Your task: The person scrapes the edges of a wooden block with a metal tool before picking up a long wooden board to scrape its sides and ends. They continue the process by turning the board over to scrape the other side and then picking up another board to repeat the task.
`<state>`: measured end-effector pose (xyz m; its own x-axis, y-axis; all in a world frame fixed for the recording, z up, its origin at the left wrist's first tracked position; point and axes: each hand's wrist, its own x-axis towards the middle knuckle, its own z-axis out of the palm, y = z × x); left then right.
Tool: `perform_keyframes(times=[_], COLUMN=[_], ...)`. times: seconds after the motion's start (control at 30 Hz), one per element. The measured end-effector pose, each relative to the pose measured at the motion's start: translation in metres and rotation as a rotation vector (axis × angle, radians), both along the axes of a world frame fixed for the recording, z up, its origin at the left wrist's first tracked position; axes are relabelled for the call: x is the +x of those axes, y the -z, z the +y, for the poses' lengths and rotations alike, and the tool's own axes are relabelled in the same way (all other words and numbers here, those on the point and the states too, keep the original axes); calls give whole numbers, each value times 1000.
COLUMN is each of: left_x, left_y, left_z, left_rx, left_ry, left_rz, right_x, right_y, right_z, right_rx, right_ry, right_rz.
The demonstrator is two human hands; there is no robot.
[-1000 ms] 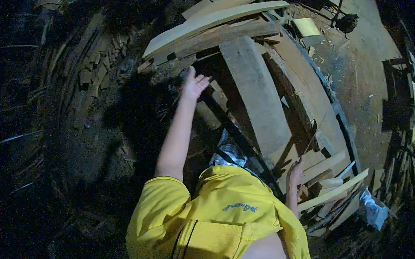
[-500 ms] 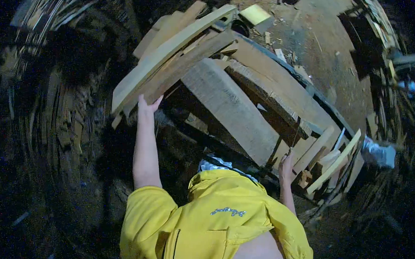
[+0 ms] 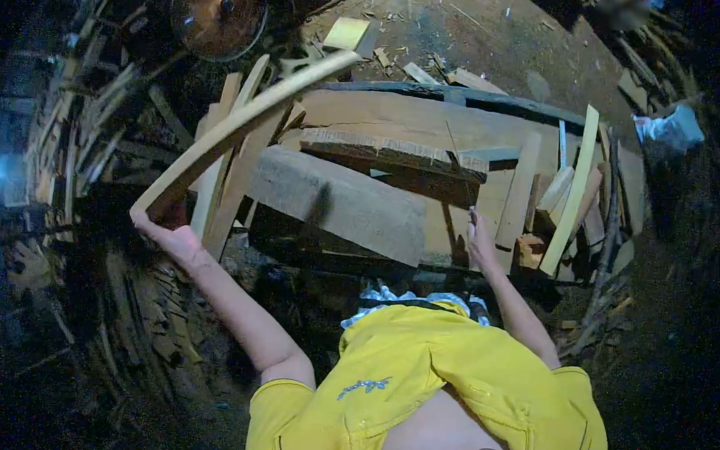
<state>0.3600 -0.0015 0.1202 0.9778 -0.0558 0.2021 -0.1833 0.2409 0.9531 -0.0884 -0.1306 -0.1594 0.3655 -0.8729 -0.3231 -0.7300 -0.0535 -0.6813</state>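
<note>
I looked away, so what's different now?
The left hand, empty before, has taken hold of the long pale board and swung its near end leftward, away from the neighbouring boards. The right hand stays by the short boards; the wide grey board still lies there.

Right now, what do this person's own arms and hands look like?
The left hand and right hand are human, with no gloves visible. The forearms are uncovered. Short yellow sleeves belong to a matching yellow shirt with shiny bluish lettering.
</note>
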Motion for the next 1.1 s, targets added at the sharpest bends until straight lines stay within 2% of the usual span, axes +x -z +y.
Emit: perform_keyframes(times=[0.07,0.1,0.13,0.17,0.2,0.23,0.3,0.37,0.43,0.5,0.57,0.6,0.67,0.7,0.77,0.83,0.9,0.97,1.0,1.07,1.1], left_x=[-35,-11,-72,-113,-140,-133,-182,-214,-222,-228,-234,-234,-231,-231,-232,-229,-228,-222,-220,-215,-214], left_y=[-11,26,-6,-13,-17,4,-1,-11,1,7,8,14,27,31,34,33,31,34,42,46,44], left_z=[-34,-36,-71,-97,-118,-129,-154,-167,-173,-175,-169,-163,-155,-152,-147,-138,-137,-140,-141,-141,-142], left_rx=[106,188,212,111,41,185,211,375,408,430,443,297,299,310,226,384,323,333,256,271,270], left_ry=[40,8,40,185,320,320,430,496,576,661,596,728,724,700,757,685,734,665,690,700,705], left_rz=[-60,-343,-332,-195,-281,-377,-442,-450,-492,-543,-658,-459,-516,-572,-489,-515,-476,-574,-464,-467,-484], right_x=[-15,-26,-37,-46,-57,-65,-77,-84,-84,-65,-32,-16,8,19,35,45,48,51,53,59,60], right_y=[-20,-27,-34,-39,-42,-50,-68,-67,-74,-113,-172,-194,-210,-217,-222,-208,-202,-200,-200,-202,-190], right_z=[-10,-10,-11,-14,-16,-19,-20,-19,-18,-20,-15,-12,3,8,15,20,23,26,30,37,37], right_rx=[70,73,19,-39,-65,-71,84,25,-37,-74,-69,-64,-215,-218,-249,-228,-220,-144,-132,-334,-329], right_ry=[85,109,118,125,99,112,97,72,45,4,-22,-69,-74,-57,-39,-7,13,14,18,-8,-5], right_rz=[-101,-118,-142,-162,-142,-151,-97,-183,-262,-200,-171,-129,-355,-344,-507,-489,-472,-389,-381,-537,-533])
